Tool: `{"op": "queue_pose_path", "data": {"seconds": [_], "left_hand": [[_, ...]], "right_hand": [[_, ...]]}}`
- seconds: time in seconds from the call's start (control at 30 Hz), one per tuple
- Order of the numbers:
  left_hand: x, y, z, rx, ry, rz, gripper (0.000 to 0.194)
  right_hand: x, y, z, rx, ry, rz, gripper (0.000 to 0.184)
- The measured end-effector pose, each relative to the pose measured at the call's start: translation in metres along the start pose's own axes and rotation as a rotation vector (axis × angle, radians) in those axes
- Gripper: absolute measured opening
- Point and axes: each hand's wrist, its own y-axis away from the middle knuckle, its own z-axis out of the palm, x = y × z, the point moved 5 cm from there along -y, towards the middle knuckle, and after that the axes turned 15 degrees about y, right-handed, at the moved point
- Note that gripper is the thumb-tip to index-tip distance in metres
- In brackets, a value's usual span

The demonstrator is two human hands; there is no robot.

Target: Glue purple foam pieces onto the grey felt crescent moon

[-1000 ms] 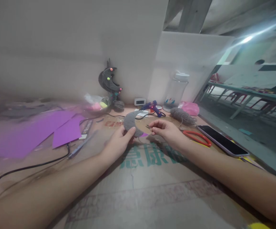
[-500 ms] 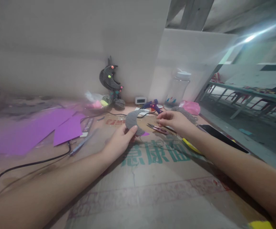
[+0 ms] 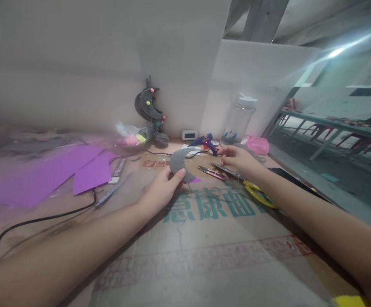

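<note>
A grey crescent moon (image 3: 178, 164), which looks wrapped in yarn, is held upright between the thumb and fingers of my left hand (image 3: 164, 183). My right hand (image 3: 236, 158) is raised to its right, fingertips drawn together in a pinch. Whatever they may hold is too small to make out. Close to those fingertips is the handle of a blue glue gun (image 3: 206, 141) with a small red light. Below lie pink-handled thread snips (image 3: 212, 173) and yellow-handled scissors (image 3: 258, 195). A ball of grey yarn (image 3: 252, 152) is partly hidden behind my right hand.
Purple sheets (image 3: 92, 175), a pen (image 3: 108, 194) and a black cable (image 3: 44, 219) lie on the left. At the back stand a dark crescent ornament (image 3: 145, 104), a small white clock (image 3: 189, 135) and a clear bottle (image 3: 238, 119). A pink bag (image 3: 257, 145) is at the right.
My right hand has moved slightly right and away from the crescent, uncovering more of the yellow-handled scissors. My left hand keeps its hold on the crescent, nearly still.
</note>
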Motion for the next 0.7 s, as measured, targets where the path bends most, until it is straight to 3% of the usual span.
{"op": "queue_pose_path", "data": {"seconds": [0.2, 0.4, 0.57, 0.7], "left_hand": [[0.003, 0.001, 0.001, 0.008, -0.021, 0.034, 0.025], [0.002, 0.001, 0.001, 0.003, -0.050, 0.035, 0.026], [-0.003, 0.000, -0.002, 0.021, -0.049, 0.007, 0.028], [-0.002, 0.000, -0.002, 0.033, -0.063, 0.001, 0.028]], "right_hand": [[0.012, -0.011, -0.013, 0.065, 0.070, -0.002, 0.023], [0.005, -0.024, -0.019, 0.129, 0.265, -0.023, 0.022], [0.002, -0.057, -0.008, 0.111, 0.445, -0.025, 0.038], [0.011, -0.087, 0.010, 0.067, 0.509, 0.006, 0.039]]}}
